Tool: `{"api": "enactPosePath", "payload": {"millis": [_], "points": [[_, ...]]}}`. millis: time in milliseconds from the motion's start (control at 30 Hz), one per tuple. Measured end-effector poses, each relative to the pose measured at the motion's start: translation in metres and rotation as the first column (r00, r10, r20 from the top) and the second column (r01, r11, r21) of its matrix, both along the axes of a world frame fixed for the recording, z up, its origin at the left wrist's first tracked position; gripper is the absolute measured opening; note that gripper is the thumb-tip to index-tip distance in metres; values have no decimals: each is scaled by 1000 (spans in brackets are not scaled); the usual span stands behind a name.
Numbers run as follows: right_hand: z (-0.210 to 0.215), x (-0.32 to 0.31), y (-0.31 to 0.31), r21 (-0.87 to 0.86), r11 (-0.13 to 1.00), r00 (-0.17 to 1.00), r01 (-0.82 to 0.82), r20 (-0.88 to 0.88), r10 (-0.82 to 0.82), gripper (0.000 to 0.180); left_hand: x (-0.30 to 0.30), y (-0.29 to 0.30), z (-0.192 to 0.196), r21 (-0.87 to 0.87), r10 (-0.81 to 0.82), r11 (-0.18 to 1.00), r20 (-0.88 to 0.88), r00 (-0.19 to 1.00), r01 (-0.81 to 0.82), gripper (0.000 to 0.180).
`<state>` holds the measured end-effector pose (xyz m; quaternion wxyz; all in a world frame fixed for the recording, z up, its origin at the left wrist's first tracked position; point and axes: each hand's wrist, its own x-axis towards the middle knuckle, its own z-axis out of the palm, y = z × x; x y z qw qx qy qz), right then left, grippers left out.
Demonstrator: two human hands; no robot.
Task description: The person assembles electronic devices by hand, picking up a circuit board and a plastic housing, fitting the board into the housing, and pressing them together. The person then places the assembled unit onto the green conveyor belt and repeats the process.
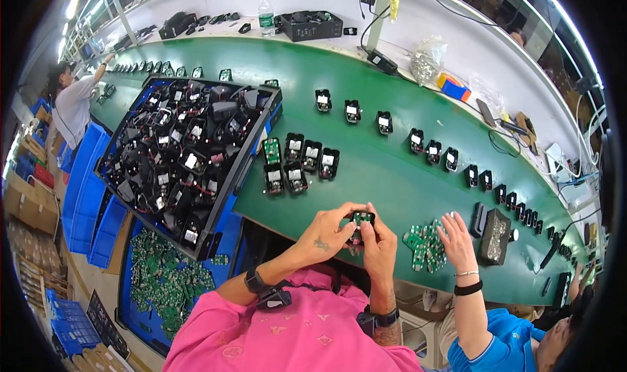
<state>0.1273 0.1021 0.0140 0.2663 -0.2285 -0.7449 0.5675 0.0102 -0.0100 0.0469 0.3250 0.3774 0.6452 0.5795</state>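
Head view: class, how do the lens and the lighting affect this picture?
Head view: fisheye bends the green belt into an arc; black corners ring the frame; ceiling strip lights blow out top left; both hands and the small black part stay sharp.

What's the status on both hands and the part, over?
Left hand and right hand both gripping one small black housing above the green belt edge. A co-worker's hand rests on green circuit boards alongside, apart.

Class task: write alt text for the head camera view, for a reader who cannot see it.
Over a green conveyor belt, the left hand and right hand together hold a small black housing. A black tray full of similar parts sits left; a co-worker's hand touches green circuit boards.
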Motion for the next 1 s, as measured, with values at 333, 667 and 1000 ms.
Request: {"api": "enactPosePath", "payload": {"millis": [333,667,1000], "points": [[13,-100,38,-242,969,999,47,-13,-52,38,-106,64,27,-23,111,991,-378,919,-130,37],[-17,-72,45,-94,994,992,-49,107,59,28,-332,148,-39,-238,228,677,-832,506,-697,21],[-10,-62,51,-71,993,978,-93,181,105,23,-362,123,-63,-435,185,626,-723,665,-648,32]]}}
